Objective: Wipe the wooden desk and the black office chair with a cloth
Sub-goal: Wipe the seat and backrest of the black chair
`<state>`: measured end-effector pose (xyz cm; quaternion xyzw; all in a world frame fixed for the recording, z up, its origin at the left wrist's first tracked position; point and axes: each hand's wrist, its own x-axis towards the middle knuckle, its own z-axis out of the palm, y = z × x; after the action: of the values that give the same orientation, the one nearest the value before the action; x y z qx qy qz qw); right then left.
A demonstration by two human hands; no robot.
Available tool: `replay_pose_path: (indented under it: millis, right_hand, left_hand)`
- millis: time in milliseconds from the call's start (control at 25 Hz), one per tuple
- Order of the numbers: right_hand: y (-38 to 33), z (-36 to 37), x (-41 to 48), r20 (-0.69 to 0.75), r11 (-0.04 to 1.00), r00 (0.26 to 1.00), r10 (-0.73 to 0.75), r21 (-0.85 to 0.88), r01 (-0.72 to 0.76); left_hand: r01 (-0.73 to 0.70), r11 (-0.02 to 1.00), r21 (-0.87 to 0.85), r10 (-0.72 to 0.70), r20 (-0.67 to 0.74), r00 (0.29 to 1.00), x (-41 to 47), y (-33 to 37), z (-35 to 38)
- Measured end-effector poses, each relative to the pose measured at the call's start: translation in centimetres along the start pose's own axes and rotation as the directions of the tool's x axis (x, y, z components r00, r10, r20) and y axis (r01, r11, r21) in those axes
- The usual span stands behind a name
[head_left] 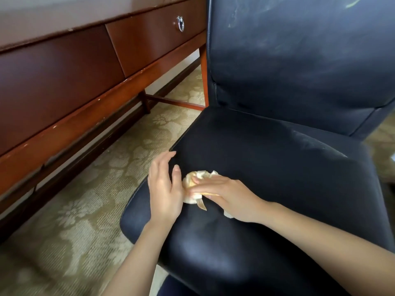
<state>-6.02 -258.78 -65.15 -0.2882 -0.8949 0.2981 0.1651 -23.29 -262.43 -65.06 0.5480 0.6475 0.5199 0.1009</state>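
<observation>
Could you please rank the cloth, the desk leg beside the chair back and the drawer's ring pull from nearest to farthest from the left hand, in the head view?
1. cloth, on the seat, right beside the left hand.
2. desk leg, beyond the seat.
3. ring pull, high on the drawer.

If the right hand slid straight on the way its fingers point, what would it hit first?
Most likely the left hand, just beyond the cloth that the right hand presses on the chair seat.
</observation>
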Motion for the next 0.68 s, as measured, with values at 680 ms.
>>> replay_pose_path:
  millis: [680]
  right_hand:
    - [-4.0, 1.6, -25.7, -0.129, 0.879, 0.987, -0.097, -0.477, 0.024]
  left_hand:
    - [-0.095, 0.987, 0.130, 0.022, 0.474, 0.880, -20.8, 7.3, 3.5]
